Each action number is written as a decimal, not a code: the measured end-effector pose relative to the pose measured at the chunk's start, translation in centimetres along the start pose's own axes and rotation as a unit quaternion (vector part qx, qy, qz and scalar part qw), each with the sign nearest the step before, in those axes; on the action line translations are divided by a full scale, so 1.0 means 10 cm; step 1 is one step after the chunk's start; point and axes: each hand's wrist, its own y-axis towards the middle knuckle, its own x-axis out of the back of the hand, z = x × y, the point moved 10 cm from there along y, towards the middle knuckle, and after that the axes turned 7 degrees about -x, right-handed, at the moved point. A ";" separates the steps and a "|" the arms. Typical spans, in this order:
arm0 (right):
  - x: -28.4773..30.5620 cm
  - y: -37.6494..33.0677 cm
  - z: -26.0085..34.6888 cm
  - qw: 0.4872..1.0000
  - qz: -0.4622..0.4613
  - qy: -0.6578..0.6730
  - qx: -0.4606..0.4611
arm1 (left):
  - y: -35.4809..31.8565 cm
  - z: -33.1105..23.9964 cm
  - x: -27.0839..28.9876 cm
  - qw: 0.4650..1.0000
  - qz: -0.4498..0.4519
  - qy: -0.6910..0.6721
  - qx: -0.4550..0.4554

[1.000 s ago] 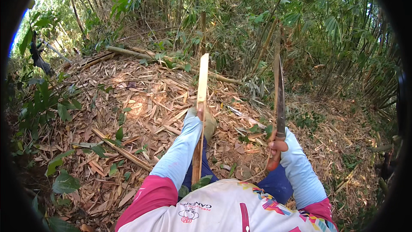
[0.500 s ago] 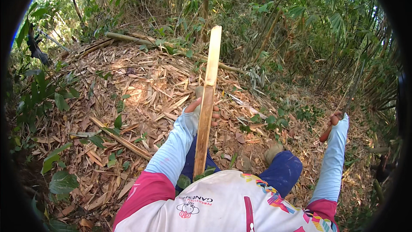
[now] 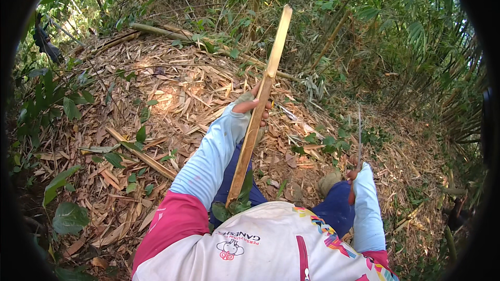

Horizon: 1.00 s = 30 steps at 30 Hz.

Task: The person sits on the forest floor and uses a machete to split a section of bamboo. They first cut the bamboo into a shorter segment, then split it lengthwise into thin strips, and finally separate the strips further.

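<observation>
Left hand is gripping bamboo slat mid-length, fingers wrapped tight, slat pointing toward 1 o'clock. Right hand at 4 o'clock is clenching knife, blade pointing up. Dry leaves are covering ground.

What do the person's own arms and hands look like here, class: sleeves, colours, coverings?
Both forearms wear pale blue arm sleeves. The left hand has bare fingers; the sleeve reaches to its knuckles. The right hand is mostly hidden behind its sleeve. The upper arms show a white shirt with pink shoulders.

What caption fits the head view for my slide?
Left hand grips an upright split bamboo slat; right hand holds a long knife blade-up over leaf litter.
</observation>
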 end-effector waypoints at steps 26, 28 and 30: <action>-0.91 -0.41 -0.37 0.978 0.209 -0.019 0.007 | 0.56 -0.73 0.40 0.984 -0.116 -0.074 -0.115; -0.96 -0.63 -0.14 0.973 0.212 0.091 0.005 | 0.54 -0.73 0.43 0.983 -0.115 -0.089 -0.112; -0.97 -0.71 -0.14 0.967 0.204 0.148 -0.031 | 0.50 -0.74 0.36 0.990 -0.075 -0.095 -0.077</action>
